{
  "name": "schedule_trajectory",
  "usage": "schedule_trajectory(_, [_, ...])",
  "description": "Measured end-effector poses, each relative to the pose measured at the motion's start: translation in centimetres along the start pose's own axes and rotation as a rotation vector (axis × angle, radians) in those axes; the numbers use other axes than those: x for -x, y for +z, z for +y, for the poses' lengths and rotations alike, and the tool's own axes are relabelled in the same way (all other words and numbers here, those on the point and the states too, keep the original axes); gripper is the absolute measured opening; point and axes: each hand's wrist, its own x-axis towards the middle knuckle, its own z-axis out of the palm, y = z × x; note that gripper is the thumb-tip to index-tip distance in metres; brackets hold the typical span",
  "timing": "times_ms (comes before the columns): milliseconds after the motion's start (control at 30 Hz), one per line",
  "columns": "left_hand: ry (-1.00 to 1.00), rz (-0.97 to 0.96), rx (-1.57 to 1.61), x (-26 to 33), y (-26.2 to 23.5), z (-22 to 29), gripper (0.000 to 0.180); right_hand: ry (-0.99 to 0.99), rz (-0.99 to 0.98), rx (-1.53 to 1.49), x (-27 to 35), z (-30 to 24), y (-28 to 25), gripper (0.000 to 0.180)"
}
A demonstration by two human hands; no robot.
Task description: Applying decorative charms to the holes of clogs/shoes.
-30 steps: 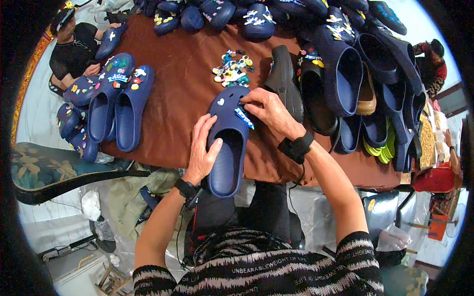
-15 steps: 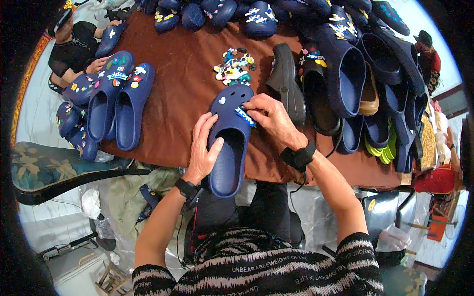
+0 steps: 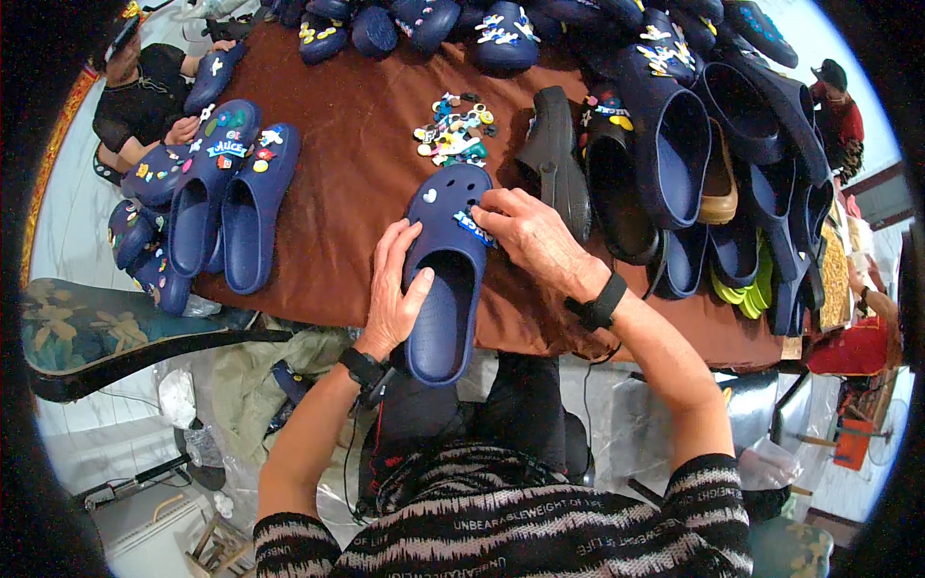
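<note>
A navy clog (image 3: 443,323) lies toe away from me over the near edge of the brown-covered table. My left hand (image 3: 389,294) grips its left side, thumb over the opening's rim and fingers along the outside. On the clog's upper sit a small white heart charm (image 3: 430,196) and a blue lettered charm (image 3: 470,227). My right hand (image 3: 540,246) is closed, its fingertips pressed on the upper at the blue charm's right end; anything pinched there is hidden. Just beyond the toe lies a heap of mixed shoe charms (image 3: 455,135).
Decorated navy clogs (image 3: 252,226) stand at the left, and a dark clog (image 3: 554,173) lies right of the charms. More clogs (image 3: 679,159) pile up at the right and far edge. A co-worker (image 3: 145,106) handles a clog at the far left. A patterned chair (image 3: 106,323) stands near left.
My right hand has turned slightly and its wrist has shifted a little to the right, with the fingertips still at the blue charm. My left hand keeps its hold.
</note>
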Motion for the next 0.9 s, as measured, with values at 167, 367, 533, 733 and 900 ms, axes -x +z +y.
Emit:
schedule_trajectory(167, [-0.008,0.006,0.003,0.0,0.1,0.1,0.059,-0.124,-0.095,0.039,-0.4,0.2,-0.2,0.033])
schedule_trajectory(367, [-0.005,0.007,0.006,0.1,0.1,-0.2,0.059,0.006,-0.142,-0.042,0.2,-0.8,-0.3,0.036])
schedule_trajectory(533, [-0.009,-0.001,0.016,0.0,0.1,0.1,0.059,0.064,-0.047,-0.382,-0.1,-0.2,-0.4,0.033])
schedule_trajectory(733, [0.0,0.016,0.012,0.1,0.1,-0.2,0.059,-0.011,-0.28,-0.089,-2.1,-0.2,-2.5,0.025])
schedule_trajectory(900, [-0.009,0.026,0.045,0.4,-0.1,-0.3,0.058,0.102,-0.431,0.022,-6.8,2.6,-2.4,0.015])
